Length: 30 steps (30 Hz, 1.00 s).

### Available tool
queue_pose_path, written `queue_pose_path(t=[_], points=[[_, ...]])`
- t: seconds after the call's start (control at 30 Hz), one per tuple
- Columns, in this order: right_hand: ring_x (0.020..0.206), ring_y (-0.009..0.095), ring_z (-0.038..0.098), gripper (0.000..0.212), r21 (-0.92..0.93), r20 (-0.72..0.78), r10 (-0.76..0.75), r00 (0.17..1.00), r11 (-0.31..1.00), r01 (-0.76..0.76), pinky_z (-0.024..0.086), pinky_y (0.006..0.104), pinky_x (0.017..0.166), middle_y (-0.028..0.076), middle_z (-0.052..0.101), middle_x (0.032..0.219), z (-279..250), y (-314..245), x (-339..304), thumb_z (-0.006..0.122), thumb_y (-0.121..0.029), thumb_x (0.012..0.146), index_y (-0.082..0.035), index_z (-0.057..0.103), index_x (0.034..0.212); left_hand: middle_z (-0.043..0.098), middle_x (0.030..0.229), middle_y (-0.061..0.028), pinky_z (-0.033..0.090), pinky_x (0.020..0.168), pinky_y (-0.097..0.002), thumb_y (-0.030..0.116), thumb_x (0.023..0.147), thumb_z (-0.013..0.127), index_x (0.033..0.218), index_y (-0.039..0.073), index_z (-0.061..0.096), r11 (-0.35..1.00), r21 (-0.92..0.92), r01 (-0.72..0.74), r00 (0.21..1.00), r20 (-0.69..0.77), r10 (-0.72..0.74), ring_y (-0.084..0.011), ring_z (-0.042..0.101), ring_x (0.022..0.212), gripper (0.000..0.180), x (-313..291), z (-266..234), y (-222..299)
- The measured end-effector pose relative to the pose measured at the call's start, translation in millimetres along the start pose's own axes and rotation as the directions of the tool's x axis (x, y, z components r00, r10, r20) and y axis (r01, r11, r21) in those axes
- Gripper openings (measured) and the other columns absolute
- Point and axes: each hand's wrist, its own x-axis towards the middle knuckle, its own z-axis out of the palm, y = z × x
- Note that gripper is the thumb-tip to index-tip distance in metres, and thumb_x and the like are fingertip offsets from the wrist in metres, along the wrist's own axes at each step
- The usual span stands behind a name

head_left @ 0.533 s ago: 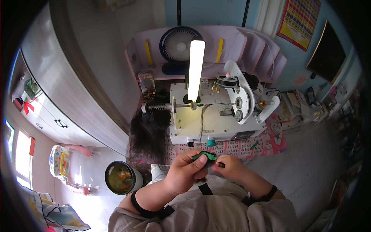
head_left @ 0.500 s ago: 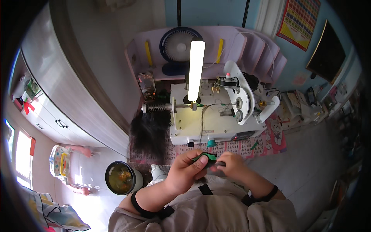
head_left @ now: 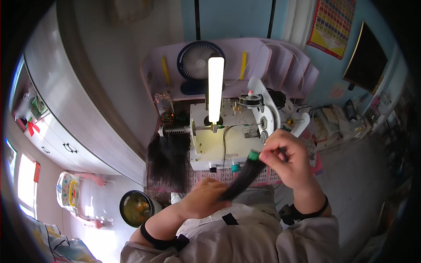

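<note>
A bundle of dark hair [head_left: 244, 179] slants between my two hands, with a green band [head_left: 253, 155] round its upper end. My right hand [head_left: 287, 160] is raised in front of the machine and pinches the bundle beside the band. Lower down, my left hand [head_left: 204, 198] is closed round the other end, its fingertips mostly hidden. Just beyond stands a white tabletop machine [head_left: 206, 160] with a spring-loaded shaft [head_left: 177, 130] and a wheel on an upright plate. Long dark strands hang from the middle of its shaft.
A mass of loose black hair [head_left: 169, 160] hangs left of the machine. A lit lamp bar [head_left: 215, 90] rises over it, before a blue fan [head_left: 197, 63] and a phone-like dark slab [head_left: 164, 106]. On the floor at left stands a bucket [head_left: 153, 206] of liquid.
My right hand has moved up and right, drawing the green-banded end with it. My left hand has slid to the lower end, and the dark length now shows stretched between them.
</note>
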Motion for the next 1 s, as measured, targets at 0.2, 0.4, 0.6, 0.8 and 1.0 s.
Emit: queue_pose_path(t=[0.2, 0.4, 0.6, 0.8, 1.0], points=[[0.069, 0.021, 0.051, 0.014, -0.236, 0.293, -0.292, 0.91, 0.901, 0.365, 0.042, 0.0329, 0.063, 0.001, 0.054, 0.074, 15.7, -21.4, 2.7, 0.076, -0.007, 0.064, -0.009, 0.064, 0.07, 0.026, 0.146, -0.0204, 0.024, 0.108, -0.0422, 0.031, 0.06, 0.087, 0.147, 0.005, 0.006, 0.728, -0.052, -0.684, 0.617, -0.574, 0.539, -0.0293, 0.029, 0.134, 0.122, 6.5, -36.0, 29.9], [0.071, 0.021, 0.048, 0.014, -0.394, 0.151, -0.391, 0.908, 0.818, 0.418, 0.04, 0.0313, 0.061, 0.004, 0.048, 0.085, 25.1, -25.5, -1.0, 0.076, -0.007, 0.064, -0.009, 0.064, 0.07, 0.053, 0.12, -0.0077, 0.04, 0.095, -0.0292, 0.012, 0.083, 0.07, 0.137, 0.001, 0.035, 0.576, -0.61, -0.544, 0.837, -0.44, 0.324, -0.0128, 0.05, 0.107, 0.065, 21.4, -1.0, 44.4], [0.07, 0.012, 0.044, 0.01, -0.087, -0.011, -0.114, 0.993, 0.99, 0.112, 0.036, 0.0253, 0.06, 0.004, 0.049, 0.088, 4.2, -7.5, 3.3, 0.071, -0.008, 0.076, -0.005, 0.062, 0.076, 0.055, 0.073, 0.0031, 0.04, 0.062, -0.0218, 0.034, 0.097, 0.048, 0.093, 0.001, 0.061, 0.701, -0.648, -0.298, 0.941, -0.321, 0.103, -0.0056, 0.046, 0.068, 0.036, 21.3, 9.9, 28.6], [0.057, 0.009, 0.042, 0.009, -0.08, -0.089, -0.04, 0.995, 0.996, 0.033, 0.034, 0.0245, 0.054, 0.0, 0.052, 0.066, -22.8, 2.5, 22.1, 0.069, -0.007, 0.079, -0.002, 0.061, 0.078, 0.058, 0.082, -0.0044, 0.043, 0.073, -0.0267, 0.026, 0.098, 0.046, 0.092, 0.002, 0.06, 0.78, -0.618, -0.099, 0.987, -0.161, -0.003, -0.0128, 0.051, 0.075, 0.028, 8.1, 35.4, -26.1], [0.062, 0.022, 0.056, 0.011, -0.35, 0.182, -0.222, 0.958, 0.896, 0.274, 0.043, 0.0324, 0.057, 0.006, 0.056, 0.068, -45.1, -25.6, 35.7, 0.072, -0.009, 0.072, -0.004, 0.062, 0.071, 0.038, 0.136, -0.018, 0.025, 0.105, -0.0415, 0.039, 0.075, 0.075, 0.137, -0.003, 0.031, 0.847, 0.531, -0.009, 0.994, -0.084, 0.063, -0.0287, 0.033, 0.128, 0.086, -29.7, -3.7, -32.6]])
